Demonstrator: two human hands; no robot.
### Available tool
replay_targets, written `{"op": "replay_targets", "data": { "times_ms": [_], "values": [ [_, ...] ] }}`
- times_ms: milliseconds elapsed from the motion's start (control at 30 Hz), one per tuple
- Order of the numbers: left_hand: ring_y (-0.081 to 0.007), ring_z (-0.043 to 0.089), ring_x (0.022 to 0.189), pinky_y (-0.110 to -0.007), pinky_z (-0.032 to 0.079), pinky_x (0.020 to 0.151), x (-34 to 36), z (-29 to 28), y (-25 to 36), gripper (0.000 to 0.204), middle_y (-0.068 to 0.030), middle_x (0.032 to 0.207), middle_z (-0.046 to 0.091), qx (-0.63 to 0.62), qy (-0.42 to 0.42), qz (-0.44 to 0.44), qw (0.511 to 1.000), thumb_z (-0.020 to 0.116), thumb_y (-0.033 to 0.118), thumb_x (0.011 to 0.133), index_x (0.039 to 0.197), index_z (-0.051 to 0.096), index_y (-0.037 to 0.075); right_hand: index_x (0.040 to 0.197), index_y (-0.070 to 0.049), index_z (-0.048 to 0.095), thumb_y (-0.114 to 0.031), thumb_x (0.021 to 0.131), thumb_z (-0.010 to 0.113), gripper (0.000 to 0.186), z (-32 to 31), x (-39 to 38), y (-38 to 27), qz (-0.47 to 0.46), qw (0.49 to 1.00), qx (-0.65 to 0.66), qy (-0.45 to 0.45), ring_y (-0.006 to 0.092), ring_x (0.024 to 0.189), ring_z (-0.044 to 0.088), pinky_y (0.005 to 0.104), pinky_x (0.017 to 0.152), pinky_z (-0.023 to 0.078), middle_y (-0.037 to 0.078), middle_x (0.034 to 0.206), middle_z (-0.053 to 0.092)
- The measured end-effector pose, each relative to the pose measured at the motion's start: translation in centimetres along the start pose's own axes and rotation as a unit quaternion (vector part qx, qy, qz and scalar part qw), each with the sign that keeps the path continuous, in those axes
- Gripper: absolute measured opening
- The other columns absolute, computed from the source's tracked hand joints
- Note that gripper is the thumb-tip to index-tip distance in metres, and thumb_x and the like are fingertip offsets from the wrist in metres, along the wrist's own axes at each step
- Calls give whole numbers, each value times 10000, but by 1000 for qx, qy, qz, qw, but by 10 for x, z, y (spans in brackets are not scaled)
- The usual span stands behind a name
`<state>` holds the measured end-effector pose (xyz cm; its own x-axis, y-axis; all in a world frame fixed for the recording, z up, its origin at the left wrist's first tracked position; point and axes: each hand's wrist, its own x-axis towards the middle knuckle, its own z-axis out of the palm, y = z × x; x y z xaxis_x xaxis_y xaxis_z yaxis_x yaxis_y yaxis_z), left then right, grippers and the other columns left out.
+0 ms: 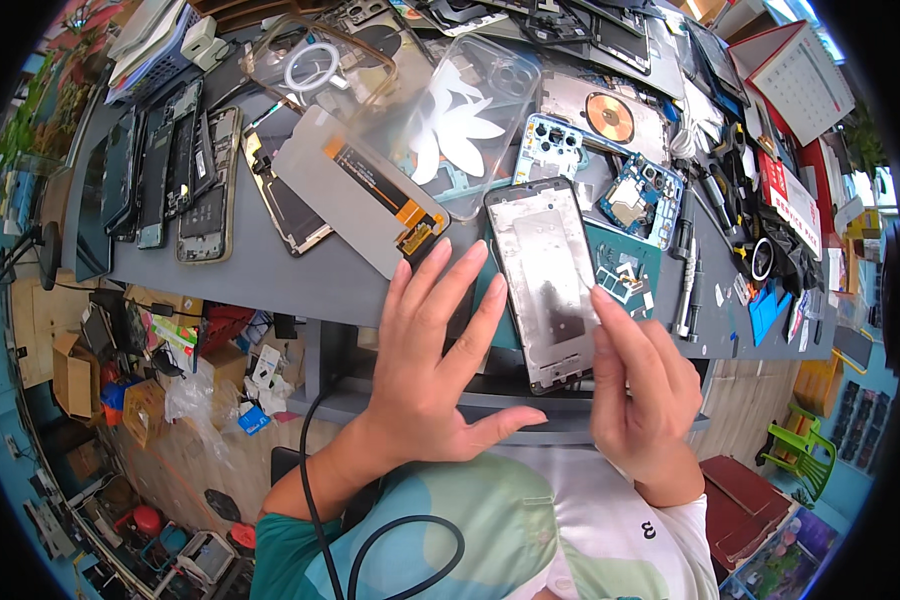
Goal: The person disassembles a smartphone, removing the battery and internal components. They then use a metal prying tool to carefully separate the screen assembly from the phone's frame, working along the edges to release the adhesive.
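A phone mid-frame, a silvery metal plate with a dark rim, lies at a slant in front of me, its lower end reaching past the table's front edge. My right hand is closed at the frame's right edge, with index finger and thumb against it. My left hand is spread open, palm down, to the left of the frame, holding nothing. Just beyond its fingertips lies a grey phone screen panel with an orange and black flex cable. A teal mat partly shows beneath the frame, bearing small metal pieces.
Several opened phones stand at the left. A blue-edged phone housing with its circuit board lies right of the frame. Clear cases and screwdrivers lie further around. A black cable hangs across my left forearm.
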<state>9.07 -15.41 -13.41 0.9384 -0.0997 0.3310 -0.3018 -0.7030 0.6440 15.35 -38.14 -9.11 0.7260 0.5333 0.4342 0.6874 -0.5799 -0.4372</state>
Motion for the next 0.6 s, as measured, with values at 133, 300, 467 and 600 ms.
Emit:
{"op": "replay_targets", "data": {
  "times_ms": [133, 300, 467, 600],
  "values": [
    [-509, 468, 1518, -664, 320, 1269, 1, 7, -10, 761, -253, 1621, 533, 43, 64, 42, 996, 866, 467, 906, 1510, 686, 40, 1384, 81, 728, 163, 840, 770, 551, -5, -12, 9, -1, 1000, 27, 8, 197, 602, 608, 319, 526, 463, 114, 819, 692],
    [-484, 460, 1555, -655, 284, 1300, 15, 5, 5, 511, -137, 1620, 600, 117, 19, 40, 992, 833, 400, 939, 1366, 802, 122, 1381, 79, 730, 169, 837, 765, 552, -1, -17, 15, 5, 999, 53, 11, 201, 608, 613, 321, 534, 470, 117, 825, 695],
    [-379, 643, 1424, -651, 303, 1308, 6, -3, -2, 384, -40, 1321, 804, 116, 27, 115, 986, 857, 372, 908, 1186, 854, 106, 1389, 68, 730, 167, 841, 767, 558, 0, -17, 16, 8, 998, 58, 4, 199, 616, 616, 324, 538, 470, 111, 818, 689],
    [-308, 768, 1159, -615, 430, 1245, -7, -5, 1, 227, -6, 1075, 825, 37, 62, 127, 989, 901, 251, 868, 1020, 822, 102, 1401, 58, 728, 165, 844, 768, 568, 0, -19, 19, 10, 998, 59, 6, 202, 620, 618, 326, 540, 470, 109, 819, 686]
  ]
}}
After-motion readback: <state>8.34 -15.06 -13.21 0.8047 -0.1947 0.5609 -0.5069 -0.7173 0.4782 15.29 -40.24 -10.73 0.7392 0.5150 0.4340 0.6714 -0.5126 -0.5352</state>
